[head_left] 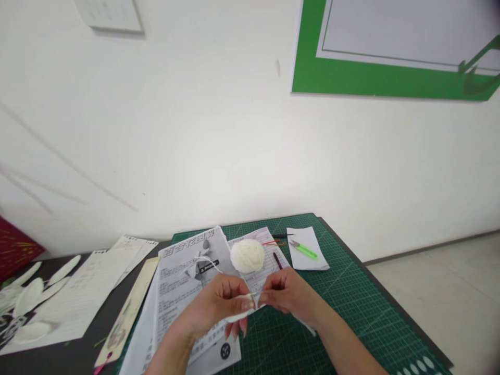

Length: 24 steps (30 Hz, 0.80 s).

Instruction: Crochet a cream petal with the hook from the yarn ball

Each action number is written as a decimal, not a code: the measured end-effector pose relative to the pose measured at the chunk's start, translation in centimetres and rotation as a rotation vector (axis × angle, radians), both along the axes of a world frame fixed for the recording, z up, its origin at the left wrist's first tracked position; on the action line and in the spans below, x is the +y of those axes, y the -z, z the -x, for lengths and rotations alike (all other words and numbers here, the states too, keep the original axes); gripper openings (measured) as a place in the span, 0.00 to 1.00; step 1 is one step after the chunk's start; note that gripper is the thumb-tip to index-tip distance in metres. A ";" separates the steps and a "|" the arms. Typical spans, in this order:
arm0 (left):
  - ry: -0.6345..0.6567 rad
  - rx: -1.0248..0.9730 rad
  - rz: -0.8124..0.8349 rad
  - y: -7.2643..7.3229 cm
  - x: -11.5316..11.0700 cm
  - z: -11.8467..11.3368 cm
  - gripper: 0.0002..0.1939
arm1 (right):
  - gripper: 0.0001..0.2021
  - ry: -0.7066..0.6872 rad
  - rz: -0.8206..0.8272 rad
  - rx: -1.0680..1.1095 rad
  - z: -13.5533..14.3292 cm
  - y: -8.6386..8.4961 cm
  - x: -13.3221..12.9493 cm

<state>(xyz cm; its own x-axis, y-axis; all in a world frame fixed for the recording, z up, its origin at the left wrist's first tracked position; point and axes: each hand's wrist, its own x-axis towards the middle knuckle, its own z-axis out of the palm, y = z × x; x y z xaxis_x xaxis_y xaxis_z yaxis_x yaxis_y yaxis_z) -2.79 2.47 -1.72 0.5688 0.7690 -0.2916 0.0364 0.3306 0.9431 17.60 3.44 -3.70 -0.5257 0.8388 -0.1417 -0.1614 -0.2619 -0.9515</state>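
My left hand (228, 302) pinches a narrow white crocheted strip (239, 315) between thumb and fingers, above the printed sheets. Close beside it on the right, my right hand (283, 291) is closed, its fingertips at a thin tool and white yarn near the strip's end; the tool is mostly hidden. A white yarn tail hangs below my right wrist. Just behind both hands, a ball of cream yarn (247, 255) rests on a printed sheet. A loose strand lies across the large printed page (183, 281).
Green snips (307, 251) lie on white paper (312, 263) at the right of the green cutting mat (344, 302). A dark red pen-like item (277, 261) is behind my right hand. White crocheted petals (31, 297), handwritten sheets and a bookmark-like strip (128, 307) lie left.
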 end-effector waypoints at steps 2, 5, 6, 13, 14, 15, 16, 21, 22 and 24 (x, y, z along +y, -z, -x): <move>-0.007 -0.002 0.005 0.1 0.1 0.0 0.19 | 0.17 0.040 0.024 0.053 -1.0 -0.1 0.4; 0.010 -0.001 0.018 0.2 -0.1 -0.2 0.19 | 0.20 0.082 0.077 0.135 -1.6 -0.2 0.7; 0.021 0.001 0.021 0.2 -0.2 -0.3 0.18 | 0.21 0.101 0.088 0.155 -1.5 -0.3 0.8; -0.018 0.003 0.001 -0.1 -0.2 -0.8 0.20 | 0.22 0.364 -0.023 0.166 -2.0 -0.3 1.3; -0.030 0.001 -0.004 -0.1 -0.2 -0.7 0.20 | 0.20 0.405 -0.057 0.141 -2.3 -0.2 1.4; -0.042 -0.002 -0.009 -0.1 -0.2 -0.7 0.20 | 0.19 0.445 -0.096 0.110 -2.6 -0.2 1.6; -0.053 -0.006 -0.014 -0.1 -0.1 -0.8 0.21 | 0.18 0.481 -0.139 0.074 -2.9 -0.2 1.6; -0.109 -0.009 -0.042 -0.4 -0.3 -1.3 0.21 | 0.15 0.424 -0.410 -0.082 -2.6 -1.3 0.6; -0.118 -0.008 -0.046 -0.5 -0.4 -1.5 0.21 | 0.22 0.310 -0.474 -0.095 -2.2 -1.5 0.2; -0.132 -0.010 -0.055 -0.6 -0.6 -1.9 0.21 | 0.28 0.077 -0.513 -0.053 -1.1 -1.7 -0.5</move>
<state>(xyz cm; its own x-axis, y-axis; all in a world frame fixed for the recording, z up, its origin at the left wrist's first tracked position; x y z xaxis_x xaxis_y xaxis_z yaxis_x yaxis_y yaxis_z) -0.90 1.90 -1.08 0.4644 0.8518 -0.2424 -0.0130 0.2802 0.9598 18.70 2.91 -2.05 -0.4629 0.8434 0.2728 -0.1096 0.2509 -0.9618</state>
